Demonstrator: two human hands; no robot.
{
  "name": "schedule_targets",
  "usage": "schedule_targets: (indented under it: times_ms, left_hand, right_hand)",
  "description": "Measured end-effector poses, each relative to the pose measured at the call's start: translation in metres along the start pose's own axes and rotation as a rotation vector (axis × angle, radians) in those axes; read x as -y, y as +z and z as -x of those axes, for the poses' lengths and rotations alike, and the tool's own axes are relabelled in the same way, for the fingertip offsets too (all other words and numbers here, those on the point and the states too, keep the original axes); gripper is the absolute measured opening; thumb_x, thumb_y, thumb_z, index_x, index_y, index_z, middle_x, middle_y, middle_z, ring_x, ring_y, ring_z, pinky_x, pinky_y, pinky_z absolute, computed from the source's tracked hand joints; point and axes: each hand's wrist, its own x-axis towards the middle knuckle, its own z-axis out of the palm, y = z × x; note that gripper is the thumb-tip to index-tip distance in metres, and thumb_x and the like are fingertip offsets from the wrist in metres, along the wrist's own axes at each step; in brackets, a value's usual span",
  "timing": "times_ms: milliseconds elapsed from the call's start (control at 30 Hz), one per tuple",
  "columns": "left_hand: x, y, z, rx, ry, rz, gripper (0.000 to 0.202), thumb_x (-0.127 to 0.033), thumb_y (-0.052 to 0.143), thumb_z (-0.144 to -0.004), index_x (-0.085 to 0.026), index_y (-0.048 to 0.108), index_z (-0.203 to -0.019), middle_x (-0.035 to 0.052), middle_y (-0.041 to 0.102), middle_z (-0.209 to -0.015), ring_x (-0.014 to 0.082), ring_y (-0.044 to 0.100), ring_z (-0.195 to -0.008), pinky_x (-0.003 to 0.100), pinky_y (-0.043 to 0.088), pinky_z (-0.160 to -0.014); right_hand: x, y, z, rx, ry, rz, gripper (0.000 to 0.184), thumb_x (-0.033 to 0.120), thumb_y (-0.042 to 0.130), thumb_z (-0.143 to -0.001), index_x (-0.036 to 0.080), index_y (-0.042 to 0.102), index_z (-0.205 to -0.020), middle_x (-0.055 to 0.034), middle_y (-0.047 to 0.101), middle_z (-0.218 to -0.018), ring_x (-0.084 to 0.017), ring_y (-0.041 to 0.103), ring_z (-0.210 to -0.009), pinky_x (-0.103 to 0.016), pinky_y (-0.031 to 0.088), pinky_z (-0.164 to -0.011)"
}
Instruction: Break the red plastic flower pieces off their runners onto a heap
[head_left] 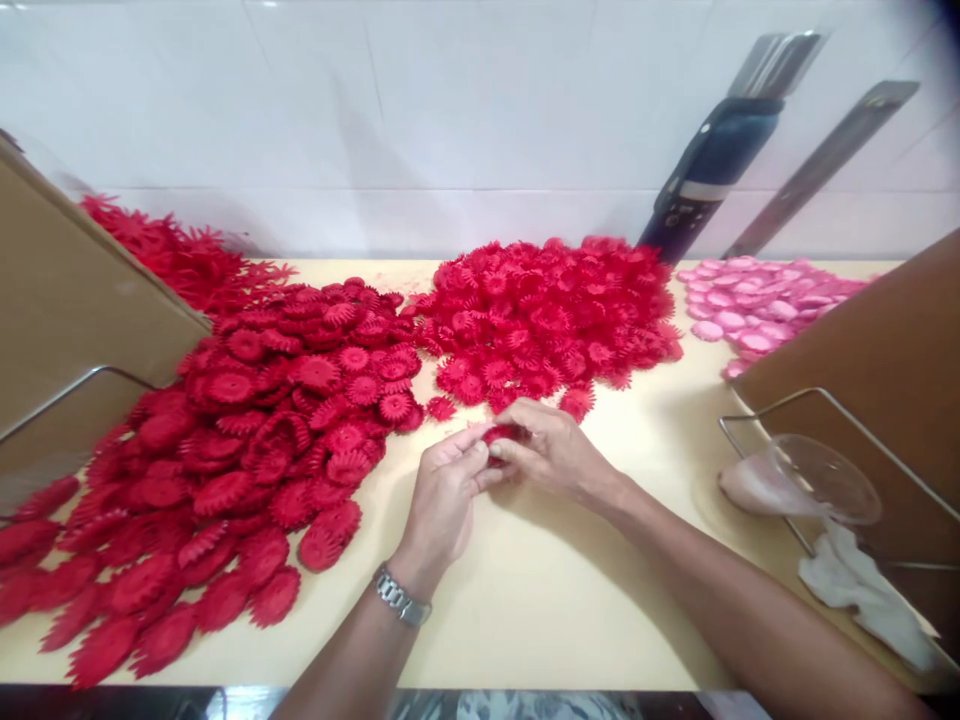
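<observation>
Between my two hands, over the middle of the table, is a small red flower piece (504, 436), mostly covered by my fingers. My left hand (452, 487), with a metal watch on its wrist, pinches it from the left. From the right, my right hand (553, 447) grips it with thumb and fingers. Just beyond my hands spreads a heap of bright red fringed flowers (555, 310). A larger pile of darker red notched discs (247, 440) lies to the left of my left hand.
Thin red cut-out petals (180, 255) lie at back left beside a cardboard panel (82, 240). Pink discs (757, 300) sit at back right. A plastic cup (817, 485), a white tissue (862, 590) and a wire stand (862, 430) are by the right panel. A dark cylindrical device (712, 160) leans against the wall.
</observation>
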Motion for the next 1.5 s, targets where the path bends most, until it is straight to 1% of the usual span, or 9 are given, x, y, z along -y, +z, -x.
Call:
schedule_targets:
  times_ms: [300, 500, 600, 700, 833, 1033, 1267, 1367, 1500]
  left_hand:
    - [0.005, 0.003, -0.002, -0.169, 0.05, -0.024, 0.015, -0.013, 0.061, -0.065, -0.012, 0.068, -0.078, 0.0042, 0.068, -0.079, 0.0122, 0.061, -0.07, 0.023, 0.05, -0.064]
    - [0.005, 0.002, -0.003, -0.125, 0.068, 0.017, 0.017, -0.01, 0.06, -0.065, -0.012, 0.066, -0.08, 0.0029, 0.066, -0.077, 0.0115, 0.059, -0.07, 0.022, 0.049, -0.063]
    - [0.003, 0.002, -0.004, -0.094, 0.065, 0.075, 0.014, -0.012, 0.06, -0.067, -0.011, 0.066, -0.079, 0.002, 0.063, -0.072, 0.009, 0.056, -0.064, 0.018, 0.045, -0.057]
    - [0.002, 0.001, -0.004, -0.098, 0.065, 0.1, 0.011, -0.013, 0.061, -0.067, -0.011, 0.065, -0.077, -0.0004, 0.059, -0.065, 0.0054, 0.051, -0.058, 0.014, 0.037, -0.049]
    - [0.003, 0.001, -0.004, -0.098, 0.088, 0.089, 0.005, -0.011, 0.062, -0.067, -0.011, 0.064, -0.072, -0.0037, 0.053, -0.06, 0.0021, 0.041, -0.052, 0.012, 0.031, -0.046]
    - [0.007, -0.001, -0.006, -0.105, 0.087, 0.105, 0.008, -0.016, 0.067, -0.066, -0.011, 0.065, -0.072, -0.0025, 0.055, -0.06, 0.0026, 0.042, -0.049, 0.013, 0.029, -0.042]
    - [0.006, -0.002, -0.007, -0.119, 0.058, 0.164, 0.006, -0.014, 0.062, -0.068, -0.01, 0.063, -0.073, 0.0028, 0.065, -0.069, 0.0106, 0.059, -0.062, 0.022, 0.049, -0.059]
    - [0.004, -0.002, -0.007, -0.151, 0.049, 0.19, 0.005, -0.012, 0.062, -0.068, -0.011, 0.061, -0.073, 0.0035, 0.066, -0.071, 0.0143, 0.064, -0.065, 0.029, 0.053, -0.066]
    - [0.003, 0.001, -0.007, -0.169, 0.019, 0.185, 0.005, -0.011, 0.059, -0.071, -0.011, 0.059, -0.076, 0.0051, 0.068, -0.07, 0.0174, 0.066, -0.065, 0.034, 0.055, -0.068]
  right_hand:
    - [-0.001, 0.006, 0.0, -0.055, -0.105, 0.054, 0.011, 0.013, 0.052, -0.081, 0.015, 0.062, -0.078, -0.0016, 0.053, -0.067, -0.012, 0.05, -0.061, -0.023, 0.04, -0.055]
    - [-0.003, 0.009, 0.003, -0.107, -0.129, 0.079, 0.014, 0.012, 0.048, -0.083, 0.016, 0.061, -0.087, -0.0029, 0.056, -0.072, -0.012, 0.053, -0.062, -0.023, 0.044, -0.054]
    - [-0.005, 0.013, 0.002, -0.254, -0.26, 0.258, 0.018, 0.019, 0.05, -0.085, 0.013, 0.055, -0.101, -0.0085, 0.059, -0.086, -0.017, 0.054, -0.075, -0.029, 0.047, -0.064]
    - [-0.006, 0.016, 0.001, -0.349, -0.393, 0.45, 0.009, 0.022, 0.053, -0.084, 0.014, 0.056, -0.088, -0.0102, 0.059, -0.085, -0.021, 0.052, -0.081, -0.035, 0.045, -0.07]
    - [-0.005, 0.018, 0.001, -0.321, -0.417, 0.503, 0.008, 0.016, 0.05, -0.084, 0.016, 0.056, -0.078, -0.0078, 0.059, -0.081, -0.017, 0.05, -0.072, -0.032, 0.043, -0.065]
    - [-0.002, 0.021, 0.001, -0.294, -0.383, 0.348, 0.018, 0.011, 0.042, -0.086, 0.016, 0.05, -0.072, -0.0066, 0.053, -0.072, -0.016, 0.048, -0.068, -0.029, 0.041, -0.062]
    - [-0.001, 0.021, 0.002, -0.3, -0.336, 0.131, 0.013, 0.013, 0.039, -0.087, 0.018, 0.043, -0.075, -0.006, 0.047, -0.076, -0.017, 0.047, -0.072, -0.03, 0.042, -0.062]
    - [0.002, 0.019, 0.004, -0.297, -0.25, -0.032, 0.013, 0.016, 0.04, -0.087, 0.019, 0.044, -0.074, -0.0045, 0.048, -0.077, -0.016, 0.049, -0.074, -0.03, 0.043, -0.065]
    - [0.007, 0.021, 0.006, -0.29, -0.032, -0.379, 0.014, 0.026, 0.043, -0.087, 0.02, 0.047, -0.076, -0.0036, 0.05, -0.083, -0.015, 0.05, -0.074, -0.029, 0.044, -0.065]
